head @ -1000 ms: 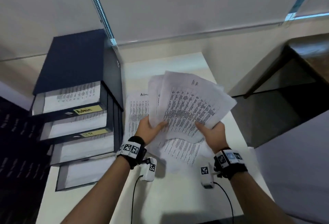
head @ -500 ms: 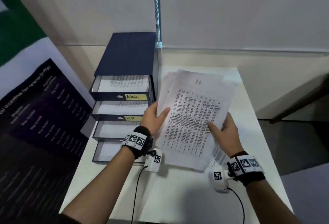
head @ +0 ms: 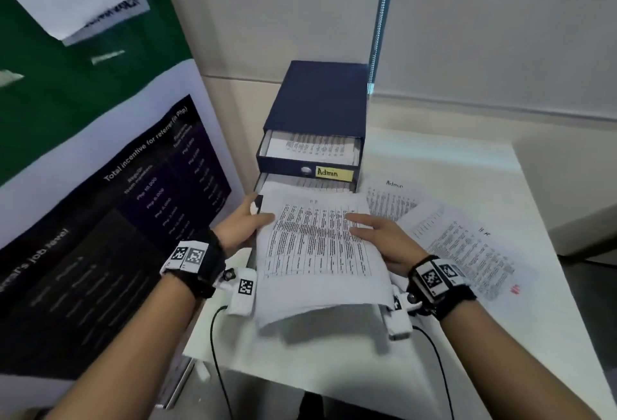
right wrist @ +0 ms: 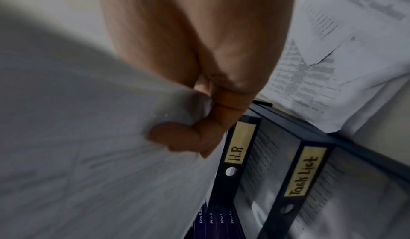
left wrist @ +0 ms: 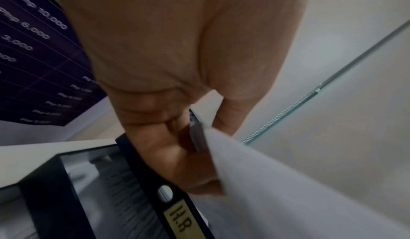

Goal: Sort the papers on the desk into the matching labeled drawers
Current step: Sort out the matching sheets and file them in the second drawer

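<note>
Two hands hold paper
The left hand (head: 245, 224) and right hand (head: 380, 241) each grip the stack of white printed papers (head: 317, 252) above the dark blue drawer box (head: 317, 109).

Both hands (head: 247, 224) have lowered the paper stack (head: 320, 252) over the drawers (head: 309, 166).

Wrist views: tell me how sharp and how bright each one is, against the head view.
Left wrist view: dim, the left hand and held stack of papers smeared, though the H.R label is readable. Right wrist view: dark, the stack blurred into streaks, the Task List label legible. Head view: brightest, the Admin label crisp, the poster bent by the wide lens.
</note>
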The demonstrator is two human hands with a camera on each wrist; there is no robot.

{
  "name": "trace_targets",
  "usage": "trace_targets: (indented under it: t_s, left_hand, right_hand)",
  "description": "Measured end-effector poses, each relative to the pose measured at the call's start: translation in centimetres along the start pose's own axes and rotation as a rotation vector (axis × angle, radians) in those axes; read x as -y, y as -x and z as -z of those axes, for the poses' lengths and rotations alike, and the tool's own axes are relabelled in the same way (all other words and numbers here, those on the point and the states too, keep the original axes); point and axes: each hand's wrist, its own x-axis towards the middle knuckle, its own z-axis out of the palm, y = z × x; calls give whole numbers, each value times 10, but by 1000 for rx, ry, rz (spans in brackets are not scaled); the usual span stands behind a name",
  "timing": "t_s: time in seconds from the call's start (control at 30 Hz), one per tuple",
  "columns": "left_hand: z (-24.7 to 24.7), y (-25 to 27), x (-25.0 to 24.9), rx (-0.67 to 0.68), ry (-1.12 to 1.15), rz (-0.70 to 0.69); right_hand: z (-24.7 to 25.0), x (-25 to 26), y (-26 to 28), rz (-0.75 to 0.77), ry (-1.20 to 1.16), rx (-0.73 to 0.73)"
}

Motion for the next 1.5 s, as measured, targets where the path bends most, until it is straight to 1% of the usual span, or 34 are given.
trace_targets:
  t_s: [0.1,0.23,0.27,0.33,0.4,0.47,0.53,0.57,0.67,0.73,0.8,0.83,0.87,0.9,0.93,0.97,1.03,1.07,1.13,1.23,1.3,1.33,1.37,1.4,1.43,1.47,1.5]
  left_hand:
    - [13,10,3,-19,36,-8]
    - [30,-4,16,-10,-71,-74]
    - [33,-8,16,-7,-86,-94]
    - [38,-18,17,-15,-101,-130]
    - [40,-27,16,-46,-63,-129]
    - [39,-38,18,-77,-61,-117]
    - [33,-46,15,-97,-66,-132]
    - [30,-50,14,-109,-71,-147]
    - [21,-64,7,-169,-118,-180]
    - [16,-71,2,-229,-195,-177]
    - [10,-75,-1,-330,-427,-181]
    - [7,-76,-1,-365,-544,-208]
    - [3,-75,-2,-383,-646,-264]
    - [1,-77,0,-380,-733,-355]
    - [-2,-80,1,-337,-804,-435]
    - [-5,-83,2,-266,-850,-496]
    - [-11,-94,5,-88,-896,-548]
    - [-16,-98,6,-4,-925,-537]
    - [-27,-105,6,94,-1051,-480]
    - [-38,-111,3,114,-1194,-404]
    - [-42,-117,1,105,-1218,-363]
    - [-44,-121,0,92,-1210,-340]
    - [-46,-123,-1,72,-1205,-330]
    - [-49,-125,-3,46,-1202,-341]
    - [-53,-125,-6,15,-1201,-388]
    - [-59,-124,-12,-9,-1187,-446]
    - [-67,-121,-18,-16,-1157,-507]
  right_hand:
    - [-12,13,-28,-45,-28,-46]
    - [-22,23,-53,-39,-15,-151]
    - [-22,23,-53,-39,-39,-139]
    - [-20,24,-40,-67,-44,-56]
    - [-14,18,-27,-134,-53,52]
    - [-11,13,-17,-187,-103,123]
    - [-10,10,-20,-200,-120,119]
    - [-11,11,-24,-192,-133,81]
    - [-13,18,-48,-146,-218,-99]
    - [-13,22,-66,-117,-258,-202]
    - [-11,25,-83,-91,-270,-279]
    - [-10,26,-91,-84,-271,-313]
    - [-10,27,-98,-79,-275,-335]
    - [-10,26,-104,-76,-289,-353]
    - [-11,27,-109,-77,-312,-360]
    - [-12,27,-112,-81,-333,-351]
    - [-15,27,-117,-100,-365,-317]
    - [-17,28,-118,-109,-371,-300]
    - [-18,29,-117,-127,-372,-262]
    - [-10,33,-107,-118,-392,-179]
    - [5,32,-95,-51,-407,-158]
    - [16,29,-90,-7,-398,-201]
    - [30,22,-83,30,-382,-275]
    - [47,12,-77,49,-345,-370]
    - [68,-5,-74,38,-236,-488]
    - [93,-27,-72,-7,-16,-607]
    - [116,-51,-68,-119,278,-681]
